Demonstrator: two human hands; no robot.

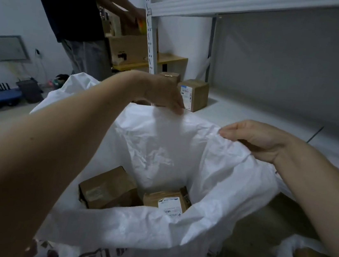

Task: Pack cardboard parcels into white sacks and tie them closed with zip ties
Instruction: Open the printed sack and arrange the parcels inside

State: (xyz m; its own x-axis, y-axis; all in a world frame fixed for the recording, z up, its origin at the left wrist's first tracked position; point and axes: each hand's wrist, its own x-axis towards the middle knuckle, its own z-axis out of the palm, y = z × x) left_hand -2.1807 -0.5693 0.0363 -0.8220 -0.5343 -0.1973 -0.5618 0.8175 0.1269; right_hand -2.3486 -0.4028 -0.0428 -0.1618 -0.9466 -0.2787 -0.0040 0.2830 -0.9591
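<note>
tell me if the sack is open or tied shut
Open. Both the left hand and right hand pinch the sack rim, spreading its mouth; two parcels show inside. No zip tie visible.

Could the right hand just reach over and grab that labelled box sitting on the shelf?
Probably yes, once it lets go. The right hand is pinching the rim of the white sack. The labelled box stands on the shelf just beyond that rim, with nothing standing between them.
</note>
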